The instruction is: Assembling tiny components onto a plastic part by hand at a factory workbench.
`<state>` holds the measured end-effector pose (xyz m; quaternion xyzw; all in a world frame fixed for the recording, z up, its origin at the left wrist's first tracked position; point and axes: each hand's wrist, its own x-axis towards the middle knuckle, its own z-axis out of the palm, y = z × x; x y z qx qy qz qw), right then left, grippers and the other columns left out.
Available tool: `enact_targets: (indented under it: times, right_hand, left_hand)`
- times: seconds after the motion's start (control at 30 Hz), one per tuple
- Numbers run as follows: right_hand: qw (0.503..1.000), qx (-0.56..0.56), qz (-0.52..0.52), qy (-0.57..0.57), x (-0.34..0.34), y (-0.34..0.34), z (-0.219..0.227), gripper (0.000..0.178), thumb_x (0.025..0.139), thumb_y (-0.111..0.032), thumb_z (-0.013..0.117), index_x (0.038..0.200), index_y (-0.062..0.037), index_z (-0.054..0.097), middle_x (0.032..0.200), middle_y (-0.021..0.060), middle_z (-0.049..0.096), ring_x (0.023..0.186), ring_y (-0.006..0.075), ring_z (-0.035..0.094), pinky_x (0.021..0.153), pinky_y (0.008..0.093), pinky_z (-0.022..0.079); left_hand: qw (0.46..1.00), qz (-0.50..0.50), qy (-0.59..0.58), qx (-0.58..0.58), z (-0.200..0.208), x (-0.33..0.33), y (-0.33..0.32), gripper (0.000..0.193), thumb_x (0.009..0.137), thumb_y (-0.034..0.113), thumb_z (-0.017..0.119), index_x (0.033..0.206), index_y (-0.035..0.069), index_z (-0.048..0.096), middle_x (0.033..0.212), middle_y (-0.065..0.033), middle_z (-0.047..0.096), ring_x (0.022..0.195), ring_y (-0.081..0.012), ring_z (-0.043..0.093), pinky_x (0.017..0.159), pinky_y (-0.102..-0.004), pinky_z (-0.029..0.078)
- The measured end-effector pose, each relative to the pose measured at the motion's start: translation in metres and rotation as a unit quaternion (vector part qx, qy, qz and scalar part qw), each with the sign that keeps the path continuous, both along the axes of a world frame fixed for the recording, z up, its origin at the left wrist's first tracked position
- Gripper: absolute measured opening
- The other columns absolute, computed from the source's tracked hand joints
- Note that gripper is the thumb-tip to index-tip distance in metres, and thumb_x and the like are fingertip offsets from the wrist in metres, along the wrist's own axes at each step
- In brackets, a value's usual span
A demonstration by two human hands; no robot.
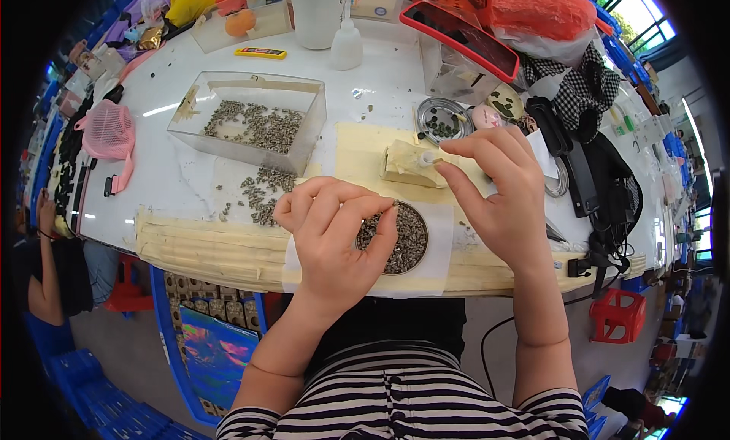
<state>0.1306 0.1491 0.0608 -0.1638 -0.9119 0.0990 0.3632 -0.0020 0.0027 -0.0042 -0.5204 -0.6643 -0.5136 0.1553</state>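
Note:
My left hand [334, 223] is closed in a pinch over the left rim of a round dish [403, 246] filled with small grey metal-looking pieces. Whatever sits between its thumb and index fingertip is too small to name. Higher up on the right, my right hand [498, 193] curls its thumb and index finger toward each other beside a small whitish tip [426, 159]. That tip sticks out of a block wrapped in cream tape [399, 159]. Something tiny seems to lie between these fingertips, but I cannot make it out.
A clear plastic bin [308, 132] holds more grey pieces, with some spilled in front. Behind the block stands a round dish of dark green bits [441, 125]. A red-cased phone [460, 41], a white squeeze bottle [347, 46] and a yellow cutter [261, 53] are farther back.

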Motion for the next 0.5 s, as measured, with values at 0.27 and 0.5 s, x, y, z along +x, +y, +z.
enact_targets:
  times: [0.27, 0.5]
  right_hand:
    - [1.000, -0.006, 0.006, 0.030, -0.006, 0.003, -0.023, 0.012, 0.076, -0.004, 0.079, 0.087, -0.0042, 0.072, 0.081, 0.0063, 0.063, 0.079, 0.0246, 0.059, 0.069, 0.0353, 0.047]
    - [0.992, -0.026, -0.015, 0.119, 0.001, 0.000, -0.019, 0.013, 0.076, 0.000, 0.079, 0.087, -0.0035, 0.072, 0.083, 0.0065, 0.067, 0.076, 0.0225, 0.059, 0.067, 0.0320, 0.046]
  left_hand:
    - [1.000, 0.002, 0.010, 0.004, -0.002, -0.001, -0.001, 0.020, 0.070, 0.009, 0.080, 0.086, 0.015, 0.069, 0.089, 0.0047, 0.064, 0.095, -0.0195, 0.056, 0.086, -0.0385, 0.028]
    - [1.000, 0.000, 0.011, -0.011, 0.004, 0.001, -0.003, 0.020, 0.070, 0.006, 0.080, 0.086, 0.013, 0.072, 0.090, 0.0027, 0.066, 0.094, -0.0217, 0.056, 0.089, -0.0366, 0.033]
